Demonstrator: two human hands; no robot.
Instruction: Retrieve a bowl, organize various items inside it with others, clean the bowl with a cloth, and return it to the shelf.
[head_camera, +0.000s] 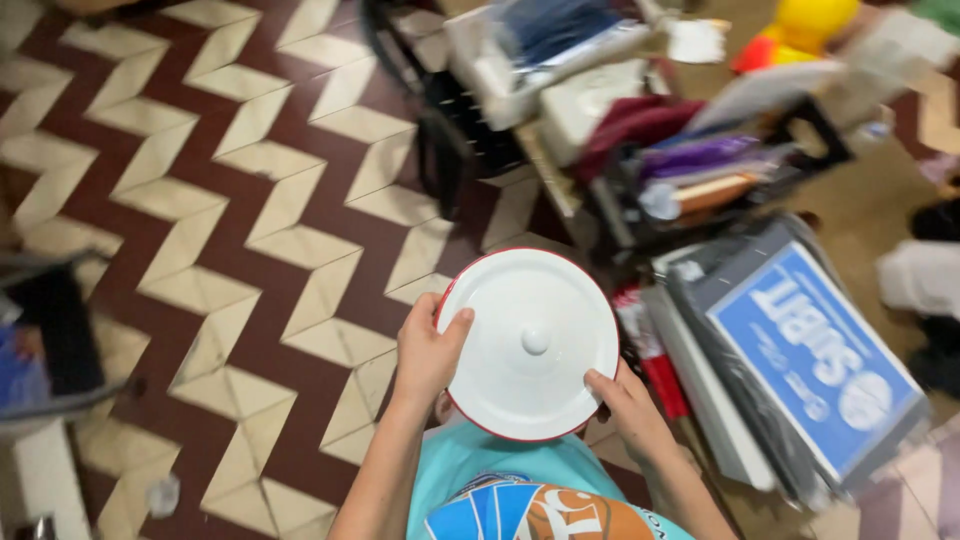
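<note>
Much of this view is smeared with motion blur, so the heap at upper right reads only as colours and rough shapes. You hold a round white lid (528, 343) with a thin red rim and a small central knob, flat-on to the camera, in front of your chest above the zigzag floor (230, 200) of maroon and cream tiles. Your left hand (428, 352) grips its left edge, thumb across the face, the other fingers curled behind and hidden. Your right hand (628, 405) takes the lower right edge, thumb on the rim, remaining fingers out of sight behind the lid. What lies under the lid is hidden. Your turquoise shirt (500, 485) with an orange and blue print is cut off by the bottom edge. To the right, a flat grey box (790, 360) lies tilted, carrying a blue rectangular label with white lettering; a small red package (655, 360) sits just beside the lid's right edge, partly covered. Above it, a black rack (690, 185) holds a maroon cloth, purple and orange items, too blurred to identify. A yellow rounded object (810, 25) is cropped at the top. A dark chair (55, 330) is cut off at left.
</note>
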